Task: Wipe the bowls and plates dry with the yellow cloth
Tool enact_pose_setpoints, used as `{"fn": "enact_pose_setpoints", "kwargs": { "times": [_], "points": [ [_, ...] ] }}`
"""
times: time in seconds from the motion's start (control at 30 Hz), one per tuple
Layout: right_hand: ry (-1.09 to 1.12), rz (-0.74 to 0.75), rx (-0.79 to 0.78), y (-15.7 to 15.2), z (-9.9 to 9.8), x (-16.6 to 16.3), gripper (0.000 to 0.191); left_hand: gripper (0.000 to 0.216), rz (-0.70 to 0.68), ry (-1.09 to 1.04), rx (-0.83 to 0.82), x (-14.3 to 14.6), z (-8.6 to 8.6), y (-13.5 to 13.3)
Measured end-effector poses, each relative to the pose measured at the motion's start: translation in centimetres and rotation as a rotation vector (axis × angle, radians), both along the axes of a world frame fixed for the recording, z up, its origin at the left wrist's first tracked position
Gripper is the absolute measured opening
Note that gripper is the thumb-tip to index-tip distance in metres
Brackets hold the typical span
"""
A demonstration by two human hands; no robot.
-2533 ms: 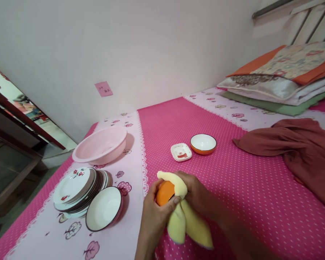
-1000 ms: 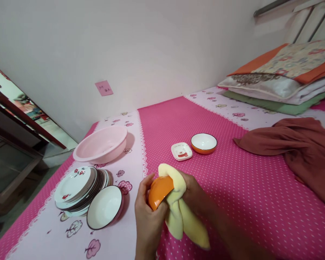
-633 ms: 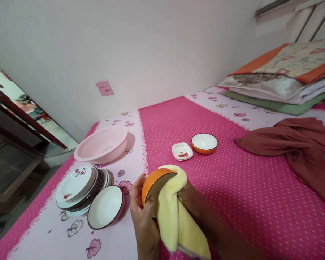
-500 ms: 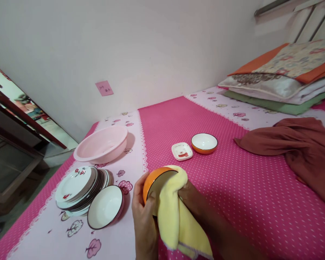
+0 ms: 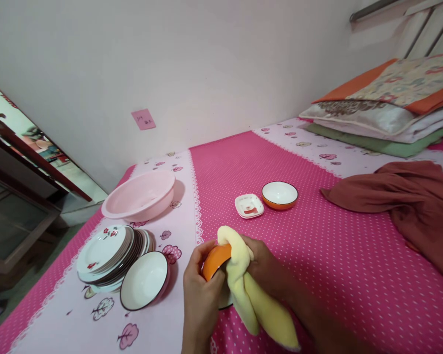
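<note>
Near the middle, over the pink cover (image 5: 339, 255), we grip the tilted orange bowl (image 5: 215, 260) in our left hand (image 5: 202, 290), while our right hand (image 5: 265, 268), its fingers partly hidden, clutches the yellow cloth (image 5: 239, 268) against it: wiping, we judge. Our next move calls for a firm left hold while turning the bowl. Farther off, a square dish (image 5: 249, 205) sits just beside a second bowl (image 5: 279, 194).

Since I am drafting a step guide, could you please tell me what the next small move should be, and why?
Probably the left hand should turn the orange bowl slightly: the left hand grips it, the right hand holds the yellow cloth over part of its rim, and some of its orange outside remains uncovered.
</note>
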State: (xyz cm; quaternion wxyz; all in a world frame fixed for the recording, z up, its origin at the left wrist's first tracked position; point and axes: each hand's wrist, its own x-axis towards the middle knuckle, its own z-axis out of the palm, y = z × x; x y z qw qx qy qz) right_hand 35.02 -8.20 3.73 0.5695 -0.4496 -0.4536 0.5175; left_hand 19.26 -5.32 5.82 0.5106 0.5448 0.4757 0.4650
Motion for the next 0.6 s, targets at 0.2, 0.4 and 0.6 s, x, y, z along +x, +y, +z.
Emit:
{"fn": "enact_pose_setpoints", "kwargs": {
  "times": [0.2,0.4,0.6],
  "points": [
    [0.244,-0.045,-0.091,0.2,0.6,-0.9,0.035,0.063,0.115,-0.339,-0.098,0.1,-0.8,-0.5],
    [0.299,-0.049,-0.11,0.0,0.9,-2.4,0.033,0.067,0.254,-0.444,-0.095,1.3,-0.7,-1.4],
    [0.133,-0.054,-0.138,0.0,1.1,-0.4,0.025,0.063,0.096,-0.4,-0.144,0.4,-1.3,-0.3]
  ]
}}
